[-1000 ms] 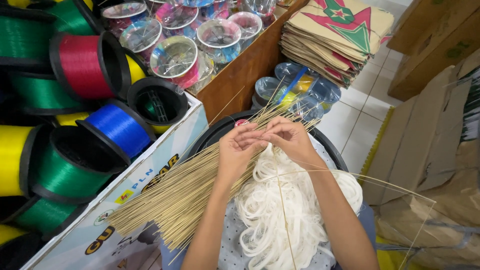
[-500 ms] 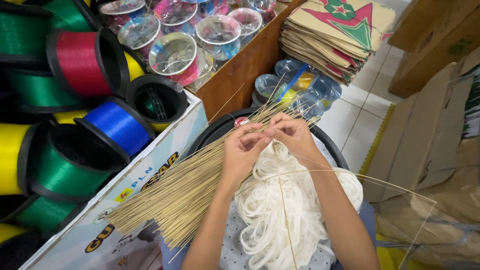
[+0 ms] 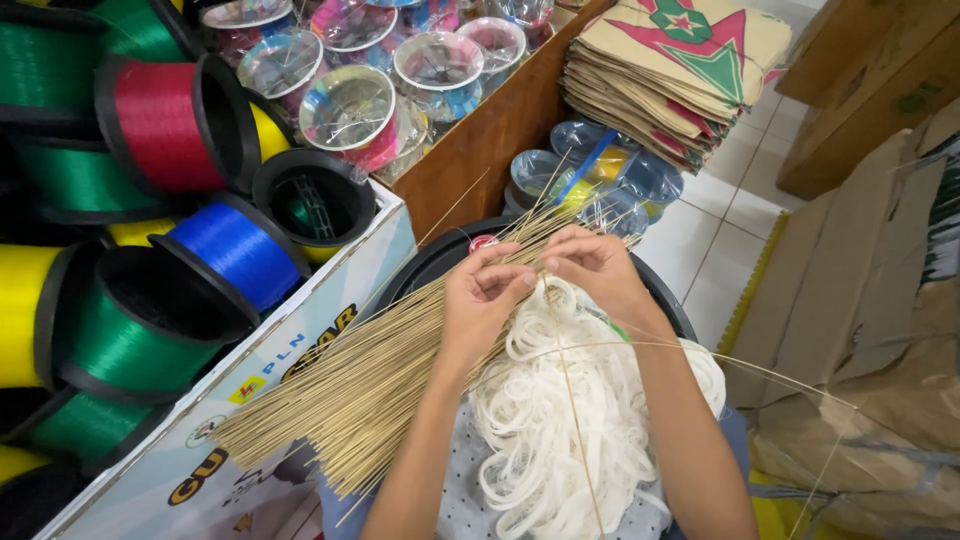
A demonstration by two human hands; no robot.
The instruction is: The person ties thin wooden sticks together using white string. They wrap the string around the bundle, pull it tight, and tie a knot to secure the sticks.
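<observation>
Sticks: a loose bundle of thin bamboo sticks (image 3: 370, 390) lay slanting across the person's lap, its lower ends fanned toward the cardboard box (image 3: 300, 370), its upper ends gathered under both hands over the rim of a black tub (image 3: 430, 262).
Left hand: the left hand (image 3: 480, 300) was closed in a pinch grip on the upper ends of the sticks, fingertips curled inward.
Right hand: the right hand (image 3: 597, 268) was closed too, fingertips meeting those of the left over the same stick ends; which single stick it held cannot be told.
Bent stick: one stick (image 3: 700, 350) bowed away to the right, clear of the bundle.
Lap: a tangle of white cord loops (image 3: 560, 440) lay just under the hands, touching the sticks.
Handling, as a judgement: a good pinch would stay near the tips, separate one stick at a time, and keep the rest pressed flat so the fan does not slide off the lap.
Surroundings: large spools of red (image 3: 160, 125), blue (image 3: 235, 250), green and yellow line filled the box at left; clear plastic reels (image 3: 350, 105) sat beyond a wooden divider; a stack of paper kites (image 3: 680, 70) rested on the tiled floor (image 3: 720, 260).
Change: against the earlier views, both hands sat a little higher on the bundle; sticks, cord and spools lay unchanged.
</observation>
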